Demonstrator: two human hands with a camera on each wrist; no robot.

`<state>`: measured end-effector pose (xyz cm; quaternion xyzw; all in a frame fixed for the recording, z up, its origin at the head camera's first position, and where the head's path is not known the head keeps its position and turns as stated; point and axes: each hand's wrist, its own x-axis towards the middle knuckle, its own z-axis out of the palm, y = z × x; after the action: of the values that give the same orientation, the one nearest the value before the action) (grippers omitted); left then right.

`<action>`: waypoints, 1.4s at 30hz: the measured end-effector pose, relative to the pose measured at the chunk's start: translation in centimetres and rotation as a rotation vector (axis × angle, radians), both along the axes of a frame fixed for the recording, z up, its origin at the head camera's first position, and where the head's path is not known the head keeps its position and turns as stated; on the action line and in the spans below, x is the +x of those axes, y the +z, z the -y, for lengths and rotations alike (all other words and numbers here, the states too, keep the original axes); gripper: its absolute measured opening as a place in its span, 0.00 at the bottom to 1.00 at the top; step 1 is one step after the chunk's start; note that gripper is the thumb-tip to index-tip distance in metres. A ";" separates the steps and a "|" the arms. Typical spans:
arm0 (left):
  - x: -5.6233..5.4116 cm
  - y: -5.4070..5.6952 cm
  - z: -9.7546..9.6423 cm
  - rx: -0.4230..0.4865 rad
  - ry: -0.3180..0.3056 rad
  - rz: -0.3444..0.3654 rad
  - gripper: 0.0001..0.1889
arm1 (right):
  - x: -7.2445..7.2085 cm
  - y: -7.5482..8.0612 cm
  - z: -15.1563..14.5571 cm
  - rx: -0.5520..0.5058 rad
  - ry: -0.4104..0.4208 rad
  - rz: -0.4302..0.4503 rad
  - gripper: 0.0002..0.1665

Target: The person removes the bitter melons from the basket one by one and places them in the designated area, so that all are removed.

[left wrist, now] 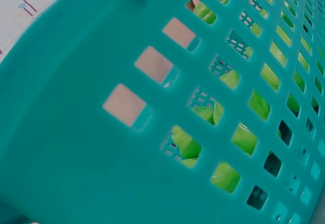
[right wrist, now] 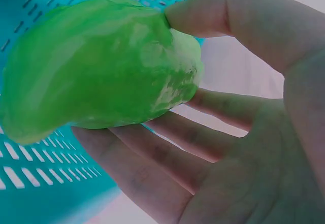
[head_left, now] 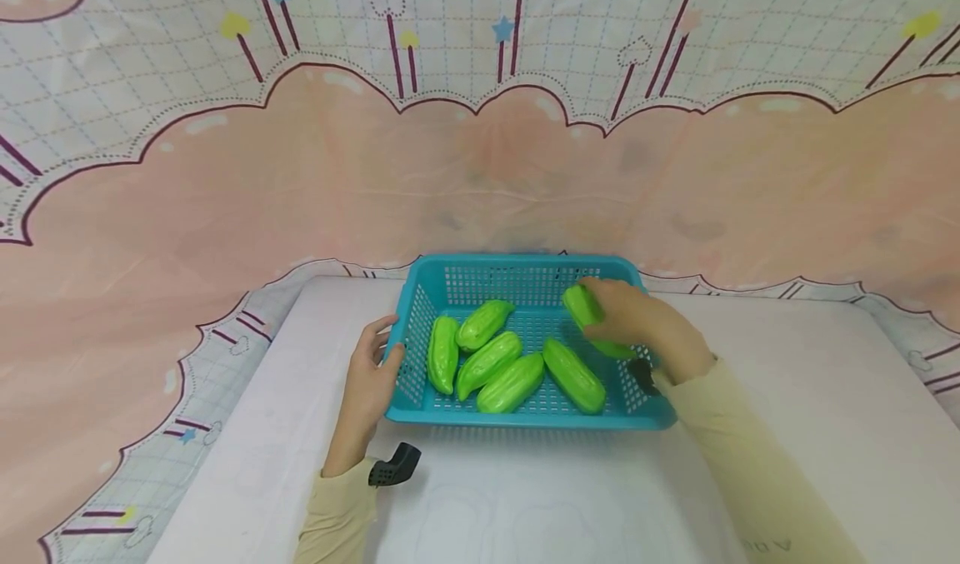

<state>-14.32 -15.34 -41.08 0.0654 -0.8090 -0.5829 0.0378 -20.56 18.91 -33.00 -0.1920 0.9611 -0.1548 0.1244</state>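
A teal plastic basket (head_left: 525,420) with perforated walls stands on the white table. Several glossy green elongated vegetables (head_left: 512,383), lightly ridged and tapering at one end, lie in its left and middle part. My right hand (head_left: 637,322) is over the right end of the basket, holding another green vegetable (right wrist: 101,64) between the thumb on one side and the fingers on the other. At the basket's left side, my left hand (head_left: 369,376) touches the outer wall and rim with thumb and fingers spread. In the left wrist view, the basket's wall (left wrist: 76,132) fills most of the picture.
The white table (head_left: 547,497) extends in front of the basket and to both sides. Behind it hangs a patterned peach and white cloth (head_left: 480,181). A small black device (head_left: 395,465) sits at the left cuff, with another dark one (head_left: 643,376) at the right.
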 end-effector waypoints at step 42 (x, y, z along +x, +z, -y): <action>0.1 0.5 -0.1 0.006 -0.004 0.004 0.24 | 2.8 2.5 -4.7 -0.079 -0.109 -0.056 0.48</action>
<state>-14.27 -15.21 -40.60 0.0652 -0.8076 -0.5851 0.0350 -17.74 23.64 -30.47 -0.1483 0.9664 -0.1936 0.0811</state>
